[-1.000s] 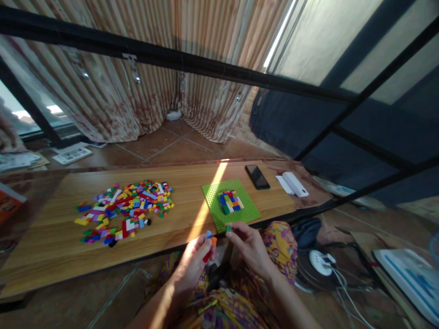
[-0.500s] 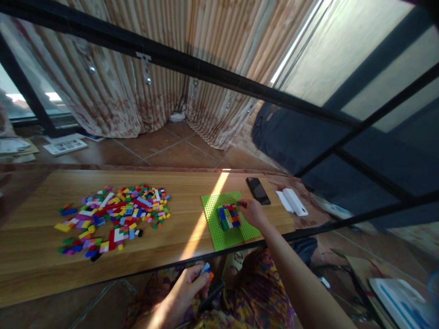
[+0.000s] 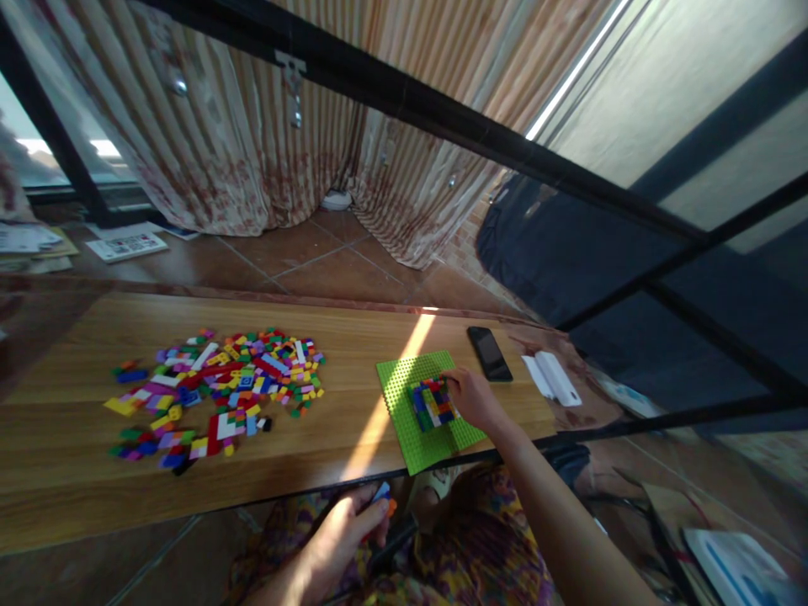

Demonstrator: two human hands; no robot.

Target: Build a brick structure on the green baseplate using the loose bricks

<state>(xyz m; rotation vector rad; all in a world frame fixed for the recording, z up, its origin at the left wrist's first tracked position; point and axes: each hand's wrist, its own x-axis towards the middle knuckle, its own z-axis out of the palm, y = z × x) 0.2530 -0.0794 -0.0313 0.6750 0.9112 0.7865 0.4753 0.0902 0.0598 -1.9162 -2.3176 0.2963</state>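
Observation:
A small build of colourful toy bricks (image 3: 433,407), with a hollow in its middle, stands on a green studded baseplate (image 3: 413,448). My right hand (image 3: 473,397) is at the upper right corner of this build, fingers pinched together and touching it; whatever is between the fingertips is hidden. Below the table's front edge, my left hand (image 3: 355,526) is closed around a few toy bricks (image 3: 382,493). A light blue one and an orange one poke out past the thumb.
A wide heap of loose bricks (image 3: 243,379) covers the table's left part. Right of the baseplate lie a black phone (image 3: 490,353) and a white object (image 3: 554,379). The table (image 3: 341,421) has a dark front edge, and a dark metal bar (image 3: 442,105) crosses above.
The view has shifted slightly, moving the table items to the right in the picture. My right hand stays at the build's upper right corner. The left hand keeps its bricks.

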